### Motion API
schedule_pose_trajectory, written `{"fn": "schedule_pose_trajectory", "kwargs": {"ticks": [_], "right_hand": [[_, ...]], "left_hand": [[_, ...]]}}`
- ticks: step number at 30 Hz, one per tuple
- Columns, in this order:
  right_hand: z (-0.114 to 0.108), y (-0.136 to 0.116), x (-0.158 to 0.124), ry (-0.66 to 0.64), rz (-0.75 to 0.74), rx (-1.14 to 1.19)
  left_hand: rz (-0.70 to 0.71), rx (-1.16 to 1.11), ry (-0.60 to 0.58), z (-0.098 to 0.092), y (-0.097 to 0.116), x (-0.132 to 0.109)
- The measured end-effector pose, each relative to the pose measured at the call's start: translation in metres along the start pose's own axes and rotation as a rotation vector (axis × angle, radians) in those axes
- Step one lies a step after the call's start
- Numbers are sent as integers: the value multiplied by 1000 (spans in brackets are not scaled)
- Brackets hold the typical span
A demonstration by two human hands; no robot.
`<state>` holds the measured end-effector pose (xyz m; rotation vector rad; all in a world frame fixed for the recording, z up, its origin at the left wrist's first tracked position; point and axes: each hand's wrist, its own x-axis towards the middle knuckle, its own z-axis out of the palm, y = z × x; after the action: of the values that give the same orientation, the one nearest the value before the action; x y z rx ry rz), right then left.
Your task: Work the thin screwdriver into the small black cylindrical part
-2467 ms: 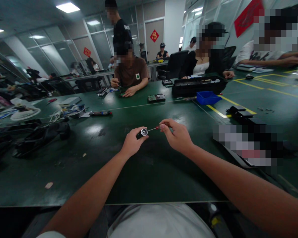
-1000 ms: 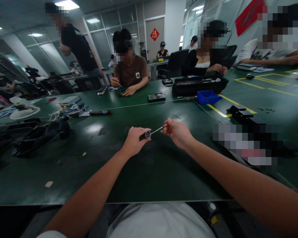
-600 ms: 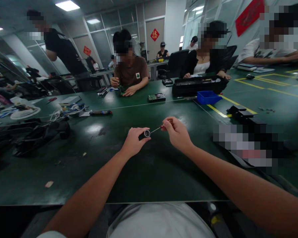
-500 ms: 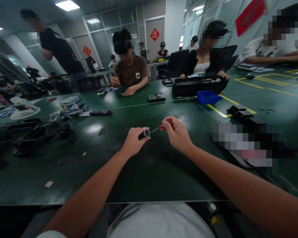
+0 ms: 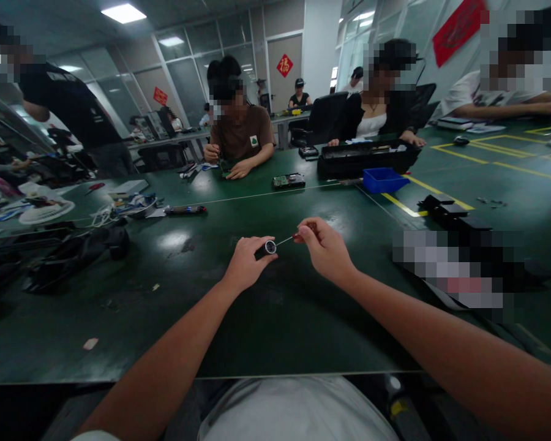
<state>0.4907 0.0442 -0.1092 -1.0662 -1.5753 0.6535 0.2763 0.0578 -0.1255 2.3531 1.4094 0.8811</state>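
My left hand (image 5: 245,263) is closed around a small black cylinder (image 5: 269,247) with a pale ring at its end, which faces right and toward me. Its kind I cannot make out; most of it lies hidden behind the fingers. In my right hand (image 5: 324,246) is a screwdriver (image 5: 297,237) with a red handle, pinched between thumb and fingers. The thin metal shaft points left, and its tip is at the rim of the cylinder's open end. Whether the tip sits inside it I cannot tell. Both hands are above the green table (image 5: 275,331).
A pen-like tool (image 5: 186,210) lies beyond my left hand. Black parts and cables (image 5: 82,254) are at the left. Farther off stand a blue bin (image 5: 384,180), a long black housing (image 5: 368,157) and a circuit-board unit (image 5: 288,180). Co-workers (image 5: 241,131) sit opposite.
Both hands keep nearly the same pose, with the screwdriver still at the cylinder. A standing person in the left background has moved farther left.
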Motion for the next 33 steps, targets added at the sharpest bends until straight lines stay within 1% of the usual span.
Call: {"fn": "schedule_pose_trajectory", "kwargs": {"ticks": [7, 10, 13, 17, 23, 26, 29, 33], "right_hand": [[3, 2, 1, 37, 25, 38], [2, -1, 2, 20, 49, 48], [-1, -6, 2, 10, 69, 1], [-3, -10, 2, 34, 93, -55], [-2, -12, 3, 76, 135, 10], [-3, -13, 4, 82, 162, 3], [-3, -9, 6, 83, 201, 23], [0, 4, 8, 115, 282, 168]], "left_hand": [[-3, -5, -1, 1, -2, -1], [12, -1, 7, 2, -3, -1], [8, 4, 5, 2, -4, 0], [-1, -4, 4, 1, -3, -1], [-8, -7, -15, -1, 1, -1], [-10, -6, -17, -1, 2, -1], [3, -8, -26, -1, 1, -1], [36, -19, -34, 1, -1, -1]]}}
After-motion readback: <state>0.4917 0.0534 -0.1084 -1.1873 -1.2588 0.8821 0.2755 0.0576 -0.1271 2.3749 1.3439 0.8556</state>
